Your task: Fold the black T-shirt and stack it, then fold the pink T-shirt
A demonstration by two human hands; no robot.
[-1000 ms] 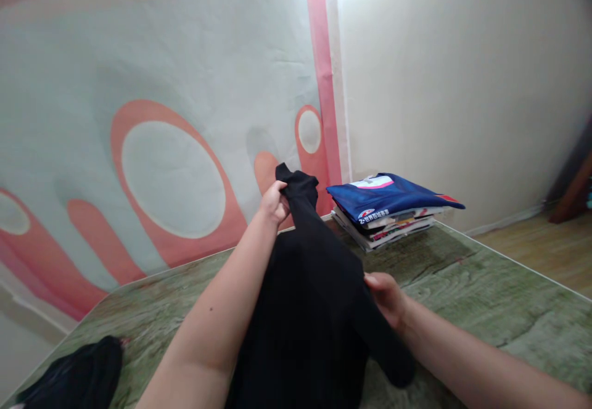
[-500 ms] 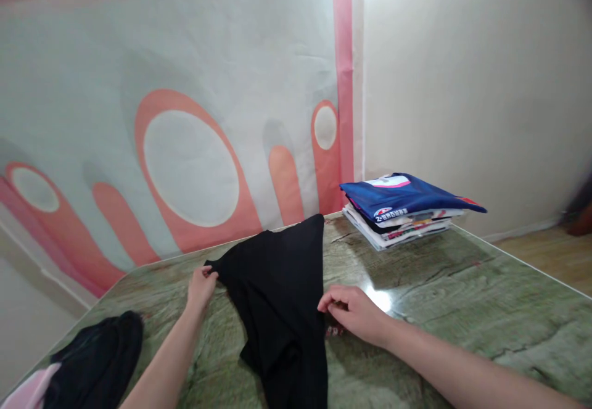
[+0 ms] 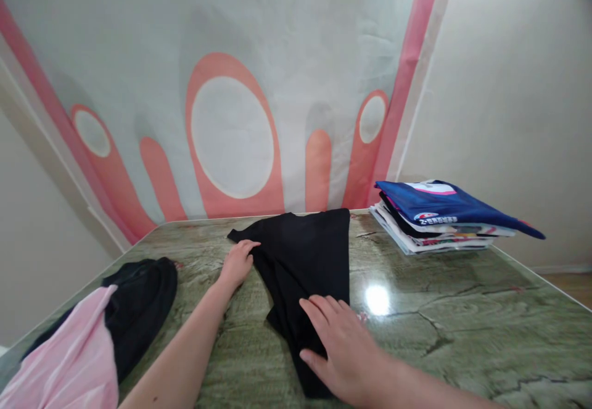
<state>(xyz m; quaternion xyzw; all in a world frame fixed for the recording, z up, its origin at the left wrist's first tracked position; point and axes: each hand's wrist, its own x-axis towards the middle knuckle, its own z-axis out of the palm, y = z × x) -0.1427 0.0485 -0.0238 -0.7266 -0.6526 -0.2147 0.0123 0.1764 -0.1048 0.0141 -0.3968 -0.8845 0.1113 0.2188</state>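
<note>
A black T-shirt (image 3: pixel 319 242) lies folded lengthwise on the table, its sleeve pointing left near the far edge. My left hand (image 3: pixel 238 265) rests at the garment's left side just below that sleeve, its fingers stretched onto the cloth. Over the lower part of the shirt, my right hand (image 3: pixel 340 347) is spread with thumb and fingers apart, covering some of the fabric. Both palms face down.
A stack of folded clothes (image 3: pixel 444 245), topped by a blue shirt (image 3: pixel 462 206), sits at the back right. Black clothing (image 3: pixel 145 298) and a pink garment (image 3: pixel 69 353) lie at the left. A patterned wall rises behind the wood-grain table (image 3: pixel 444 359).
My left hand has let go of the sleeve tip and shifted onto the shirt's side. The right hand moved from beside the shirt onto its lower part and opened. The view turned.
</note>
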